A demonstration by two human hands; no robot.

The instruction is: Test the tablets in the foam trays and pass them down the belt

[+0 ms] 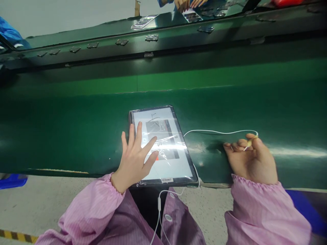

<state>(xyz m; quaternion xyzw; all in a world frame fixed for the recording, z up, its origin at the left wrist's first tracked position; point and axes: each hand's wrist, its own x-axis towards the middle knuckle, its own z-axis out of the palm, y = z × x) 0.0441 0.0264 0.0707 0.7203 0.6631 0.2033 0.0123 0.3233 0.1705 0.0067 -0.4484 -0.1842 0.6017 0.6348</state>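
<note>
A tablet (166, 168) lies flat at the near edge of the green bench, its screen lit with a pale page, a grey picture and thin drawn lines. Clear film covers its front. Over the tablet's left half, my left hand (135, 154) is spread with fingers apart; whether the fingertips touch the glass I cannot tell. A thin white cable (217, 131) runs from the tablet's right side to my right hand (251, 160), which is palm up with its fingers curled around the cable's end. Something yellowish shows at the pinch. The cable's tip is mostly hidden.
A white earphone cord (159, 204) hangs from the tablet's lower right corner. Beyond the green bench (76, 129), a raised rail carries several small film-wrapped pieces (151, 38). Across it, another person's hands (189, 4) hold a flat panel (191, 15). A blue sleeve (10, 32) shows left.
</note>
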